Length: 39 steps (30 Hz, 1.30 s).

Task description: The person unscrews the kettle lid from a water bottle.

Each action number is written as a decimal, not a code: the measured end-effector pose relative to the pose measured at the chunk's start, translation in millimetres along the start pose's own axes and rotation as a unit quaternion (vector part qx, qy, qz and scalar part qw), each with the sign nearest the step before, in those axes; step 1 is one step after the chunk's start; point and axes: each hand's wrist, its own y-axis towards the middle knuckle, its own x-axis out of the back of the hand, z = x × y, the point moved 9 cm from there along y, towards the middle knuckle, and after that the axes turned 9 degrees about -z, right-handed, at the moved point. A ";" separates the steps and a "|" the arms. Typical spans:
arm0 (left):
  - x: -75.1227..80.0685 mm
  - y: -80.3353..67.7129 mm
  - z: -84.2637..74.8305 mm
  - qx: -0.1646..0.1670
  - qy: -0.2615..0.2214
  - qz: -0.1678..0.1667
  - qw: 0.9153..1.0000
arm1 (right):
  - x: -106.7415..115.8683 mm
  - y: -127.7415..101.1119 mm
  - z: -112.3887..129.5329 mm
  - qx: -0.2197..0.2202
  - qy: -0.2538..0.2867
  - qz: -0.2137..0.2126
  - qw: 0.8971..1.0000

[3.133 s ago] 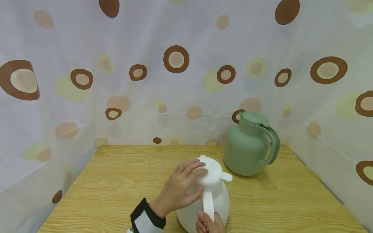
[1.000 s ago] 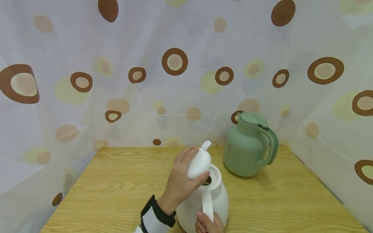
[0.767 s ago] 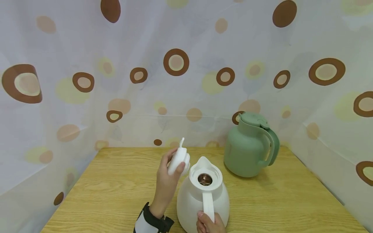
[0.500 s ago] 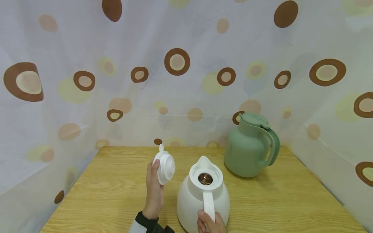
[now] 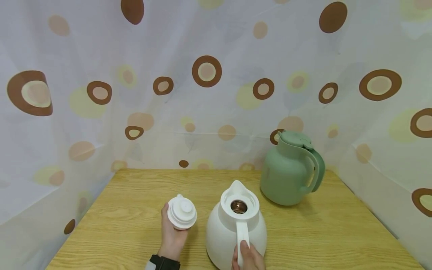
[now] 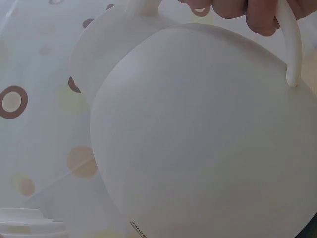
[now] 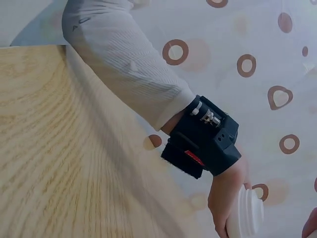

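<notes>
Spanning the lower half of the head view, a wooden table is seen, backed by a spotted curtain. A green jug is set upright near the table's far right, lid closed. Nearer, a white jug is stood upright with its mouth uncovered — its handle is gripped from behind by the right hand, fingers curled round it. Just left of that jug, its white lid is held above the table, underside up, by the left hand — fingers are wrapped beneath it.
</notes>
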 end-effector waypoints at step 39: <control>87.9 56.4 -60.2 0.120 -0.122 -0.092 0.981 | -91.4 31.2 -6.7 0.058 0.063 0.107 0.991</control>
